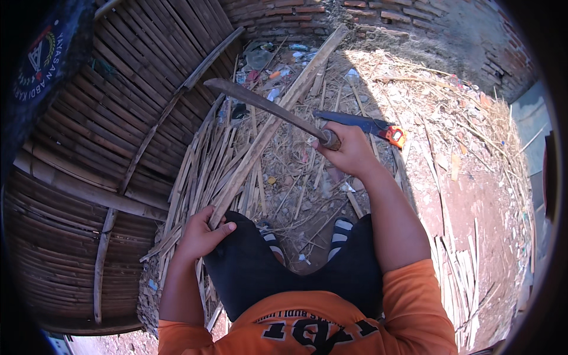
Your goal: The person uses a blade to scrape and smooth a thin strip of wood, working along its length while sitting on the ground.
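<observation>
A machete point(266, 106) with a long dark blade, curved at the tip, is in my right hand point(351, 151), the fingers wrapped round its handle. The blade points up and to the left, crossing over a long bamboo strip point(254, 154). My left hand point(204, 234) grips the near end of that strip beside my left knee. From there the strip slants away to the upper right, toward the brick wall. Whether the blade touches the strip, I cannot tell. Just beyond my right hand lies a handsaw point(361, 123) with a dark blade and an orange handle.
A bamboo slat wall point(142, 106) rises on the left, with many loose bamboo strips point(198, 171) along its foot. A brick wall point(408, 29) closes the far side. Litter and shavings point(414, 94) cover the ground. More strips point(458, 278) lie at the right.
</observation>
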The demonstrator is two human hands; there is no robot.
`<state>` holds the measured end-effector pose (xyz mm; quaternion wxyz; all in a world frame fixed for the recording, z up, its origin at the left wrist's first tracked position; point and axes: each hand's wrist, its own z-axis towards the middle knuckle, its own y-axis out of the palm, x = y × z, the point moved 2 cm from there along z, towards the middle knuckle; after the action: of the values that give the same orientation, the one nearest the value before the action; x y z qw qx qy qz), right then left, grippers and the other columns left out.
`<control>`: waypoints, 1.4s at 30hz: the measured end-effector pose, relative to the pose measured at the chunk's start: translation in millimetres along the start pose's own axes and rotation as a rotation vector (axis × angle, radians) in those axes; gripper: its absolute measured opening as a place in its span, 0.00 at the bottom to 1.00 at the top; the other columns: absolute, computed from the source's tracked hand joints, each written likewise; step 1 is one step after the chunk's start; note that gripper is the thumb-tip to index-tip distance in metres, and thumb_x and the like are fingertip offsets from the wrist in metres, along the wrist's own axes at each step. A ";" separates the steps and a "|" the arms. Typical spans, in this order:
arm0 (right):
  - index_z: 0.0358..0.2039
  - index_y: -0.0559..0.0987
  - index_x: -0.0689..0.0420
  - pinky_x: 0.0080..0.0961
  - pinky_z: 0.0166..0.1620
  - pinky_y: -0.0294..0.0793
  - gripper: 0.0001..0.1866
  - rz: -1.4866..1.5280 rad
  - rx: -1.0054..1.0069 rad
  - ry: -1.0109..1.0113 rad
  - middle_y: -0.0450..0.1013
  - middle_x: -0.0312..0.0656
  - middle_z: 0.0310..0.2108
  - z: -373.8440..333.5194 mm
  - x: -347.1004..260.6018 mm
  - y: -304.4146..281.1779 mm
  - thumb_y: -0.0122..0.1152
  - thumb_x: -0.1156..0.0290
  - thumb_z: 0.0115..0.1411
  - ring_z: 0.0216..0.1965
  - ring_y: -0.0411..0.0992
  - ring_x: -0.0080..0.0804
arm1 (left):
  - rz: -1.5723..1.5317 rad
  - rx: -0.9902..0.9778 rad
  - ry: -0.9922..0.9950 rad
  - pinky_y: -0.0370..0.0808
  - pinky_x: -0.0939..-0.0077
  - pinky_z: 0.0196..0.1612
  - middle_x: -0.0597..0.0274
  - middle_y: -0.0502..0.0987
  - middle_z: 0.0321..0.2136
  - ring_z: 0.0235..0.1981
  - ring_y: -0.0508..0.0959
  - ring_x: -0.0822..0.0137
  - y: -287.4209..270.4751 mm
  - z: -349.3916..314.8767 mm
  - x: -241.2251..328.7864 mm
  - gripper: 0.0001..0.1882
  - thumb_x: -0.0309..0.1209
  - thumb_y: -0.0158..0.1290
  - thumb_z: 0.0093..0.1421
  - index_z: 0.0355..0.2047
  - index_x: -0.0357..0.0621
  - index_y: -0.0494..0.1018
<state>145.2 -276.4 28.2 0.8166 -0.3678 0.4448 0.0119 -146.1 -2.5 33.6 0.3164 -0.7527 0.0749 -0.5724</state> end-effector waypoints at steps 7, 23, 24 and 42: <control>0.39 0.80 0.52 0.51 0.41 0.78 0.14 -0.291 -0.084 -0.116 0.80 0.48 0.33 -0.1 -0.9 21.9 0.69 0.66 0.51 0.39 0.79 0.56 | 0.481 0.126 0.157 0.74 0.60 0.32 0.49 0.76 0.20 0.24 0.79 0.54 21.8 44.1 63.9 0.26 0.48 0.67 0.60 0.37 0.32 0.76; 0.40 0.81 0.53 0.51 0.41 0.77 0.13 -0.204 -0.038 0.080 0.80 0.54 0.31 24.5 18.4 21.4 0.68 0.63 0.55 0.37 0.79 0.59 | 0.502 0.151 0.175 0.72 0.48 0.29 0.40 0.73 0.17 0.24 0.78 0.36 36.9 76.5 50.5 0.26 0.49 0.59 0.67 0.28 0.33 0.72; 0.40 0.82 0.52 0.51 0.41 0.77 0.13 -0.266 -0.104 0.021 0.80 0.53 0.31 19.8 6.3 31.9 0.68 0.64 0.55 0.38 0.79 0.58 | 0.485 0.147 0.166 0.72 0.48 0.29 0.40 0.73 0.17 0.24 0.78 0.36 38.2 74.8 49.1 0.26 0.49 0.59 0.66 0.28 0.33 0.72; 0.40 0.81 0.54 0.52 0.44 0.77 0.14 -0.104 0.021 0.177 0.80 0.54 0.31 22.2 48.1 4.5 0.68 0.66 0.53 0.39 0.79 0.59 | 0.621 0.128 0.054 0.75 0.51 0.31 0.43 0.76 0.19 0.25 0.81 0.41 11.8 45.4 31.7 0.32 0.52 0.73 0.48 0.26 0.33 0.72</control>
<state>188.7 -274.4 -2.4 0.7773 -0.3817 0.4956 -0.0678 -91.3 -9.2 46.2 0.5206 -0.6572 0.2732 -0.4717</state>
